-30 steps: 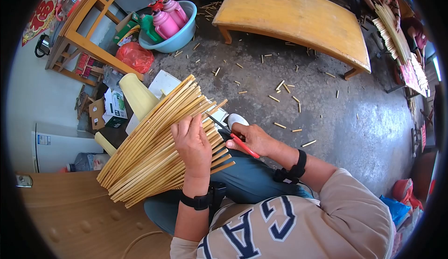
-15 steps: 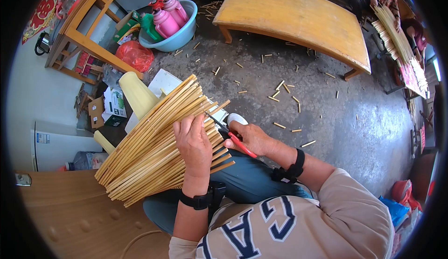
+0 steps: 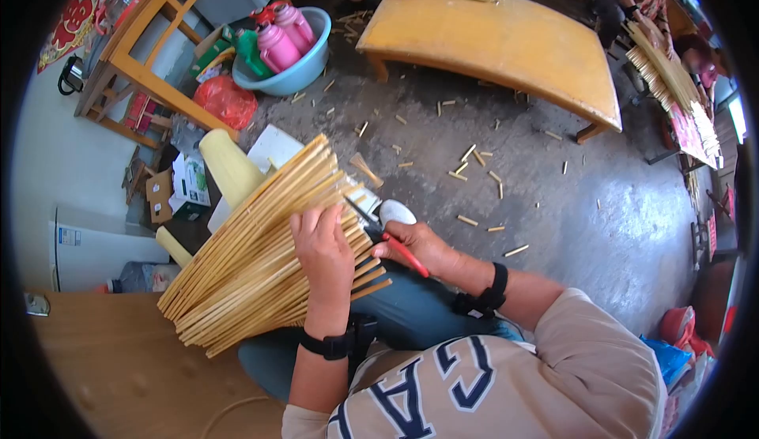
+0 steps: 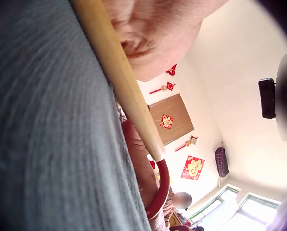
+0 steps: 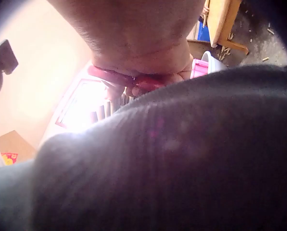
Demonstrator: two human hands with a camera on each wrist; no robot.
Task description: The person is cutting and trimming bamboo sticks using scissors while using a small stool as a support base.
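Closest to me, the fan of bamboo strips point(image 3: 253, 249) lies across the lap, spreading away to the left. Against half a second ago, the one strip end that poked out past the others at the top is gone. A short offcut point(image 3: 365, 169) now shows just beyond the ends, blurred, so I cannot tell whether it is on the floor or in the air. The scissors point(image 3: 378, 232) have shifted slightly up along the ends.

The left hand point(image 3: 322, 253) rests on top of the strips, fingers laid nearly flat with the tips near the cut ends; the thumb is hidden from me. The right hand point(image 3: 423, 248) is curled round the scissors' red handles, the dark blades pointing at the strip ends just beside the left fingertips.

Beyond them, more offcuts lie scattered over the grey floor point(image 3: 553, 202). Farther off stand a blue basin point(image 3: 304, 67) holding pink flasks and a low wooden table point(image 3: 506, 44).
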